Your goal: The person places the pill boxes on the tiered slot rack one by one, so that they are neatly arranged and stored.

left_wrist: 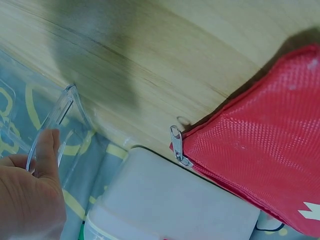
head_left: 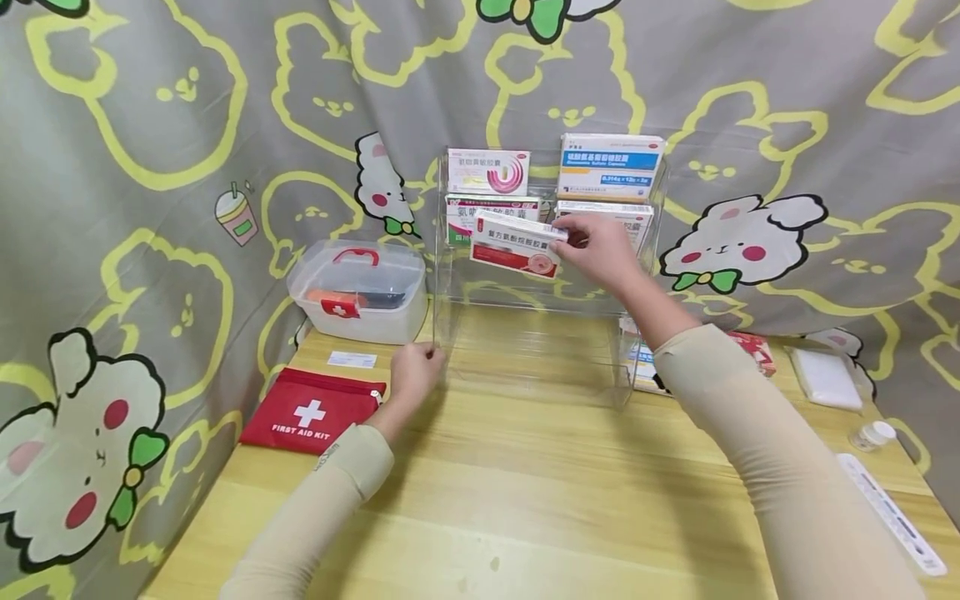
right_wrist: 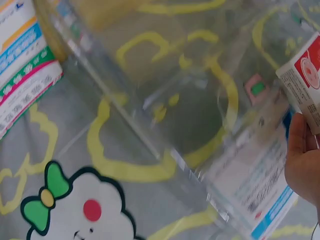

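My right hand pinches a white and red medicine box by its right end, tilted, in front of a clear acrylic display rack. In the right wrist view the box shows at the right edge, above the fingers. My left hand is low at the rack's left side; in the left wrist view its fingers and thumb grip the clear panel's edge. On the upper tiers stand a pink-swirl box, a green and red box partly covered by the held one, and a blue-striped box.
Left of the rack are a clear lidded tub and a red first aid pouch. To the right lie more boxes, partly hidden by my right arm, a white packet, a small bottle and a white strip. A patterned curtain hangs behind.
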Tool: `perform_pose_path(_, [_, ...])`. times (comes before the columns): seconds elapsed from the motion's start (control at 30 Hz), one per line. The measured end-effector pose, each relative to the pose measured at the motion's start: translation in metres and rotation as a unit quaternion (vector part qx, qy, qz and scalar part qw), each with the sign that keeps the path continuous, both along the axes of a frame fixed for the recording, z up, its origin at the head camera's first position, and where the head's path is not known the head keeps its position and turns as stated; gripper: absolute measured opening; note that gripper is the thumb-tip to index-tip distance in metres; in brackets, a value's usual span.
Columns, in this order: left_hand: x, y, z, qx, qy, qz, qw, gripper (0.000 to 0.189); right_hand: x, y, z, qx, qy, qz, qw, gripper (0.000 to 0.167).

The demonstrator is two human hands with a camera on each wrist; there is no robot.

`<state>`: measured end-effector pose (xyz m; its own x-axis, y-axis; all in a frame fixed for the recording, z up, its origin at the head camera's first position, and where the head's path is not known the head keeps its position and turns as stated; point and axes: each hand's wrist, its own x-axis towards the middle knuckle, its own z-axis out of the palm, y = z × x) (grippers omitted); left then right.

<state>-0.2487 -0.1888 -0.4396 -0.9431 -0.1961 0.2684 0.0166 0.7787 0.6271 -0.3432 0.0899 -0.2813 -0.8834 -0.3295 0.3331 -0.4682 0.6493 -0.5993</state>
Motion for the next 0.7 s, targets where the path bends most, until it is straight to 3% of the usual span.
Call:
perform_pose_path(0.17, [-0.001, -0.001, 0.001, -0.002, 0.002, -0.002, 1.0, 0.039, -0.001, -0.018, -0.015, 0.018, 0.036, 0.018, 0.999, 0.034])
perform_pose_path(0.5, [-0.001, 0.0, 0.001, -0.002, 0.011, 0.0, 0.9999, 0.035, 0.001, -0.043, -0.026, -0.011, 0.043, -0.007, 0.999, 0.033])
perform_pose_path(0.7, [0.0, 0.001, 0.002, 0.0, 0.007, 0.003, 1.0, 0.033, 0.002, -0.05, -0.034, -0.007, 0.025, -0.019, 0.9995, 0.034])
